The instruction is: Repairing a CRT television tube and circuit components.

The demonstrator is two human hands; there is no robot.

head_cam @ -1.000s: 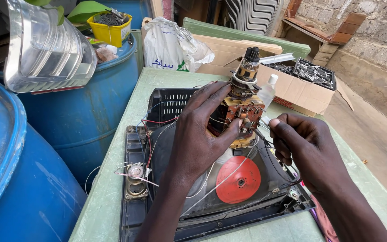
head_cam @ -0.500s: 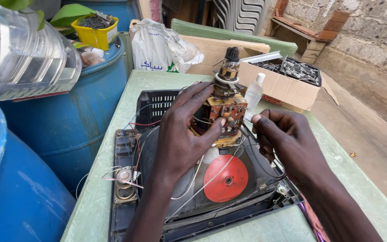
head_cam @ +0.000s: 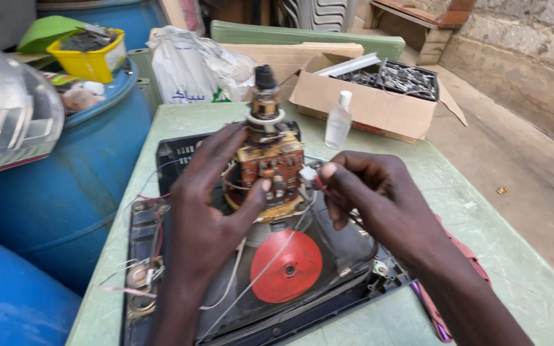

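An old picture tube (head_cam: 328, 256) lies face down in a black frame (head_cam: 174, 154) on a green table (head_cam: 514, 256). A red round cap (head_cam: 286, 266) with a wire sits on the tube's back. The tube's neck (head_cam: 265, 109) stands upright with a brown yoke and small circuit board (head_cam: 270, 170) around it. My left hand (head_cam: 209, 211) wraps the yoke from the left, thumb on the board. My right hand (head_cam: 373, 198) pinches a small white connector with red wire (head_cam: 309, 174) at the yoke's right side.
An open cardboard box (head_cam: 367, 102) of metal parts and a small clear bottle (head_cam: 338, 122) stand behind the tube. A white plastic bag (head_cam: 187, 70) is at the back. Blue barrels (head_cam: 65, 173) stand on the left, one carrying a yellow tub (head_cam: 91, 61).
The camera has shifted so the scene sits lower and more central. My hands stay on the yoke; the right fingers have closed in on the white connector.
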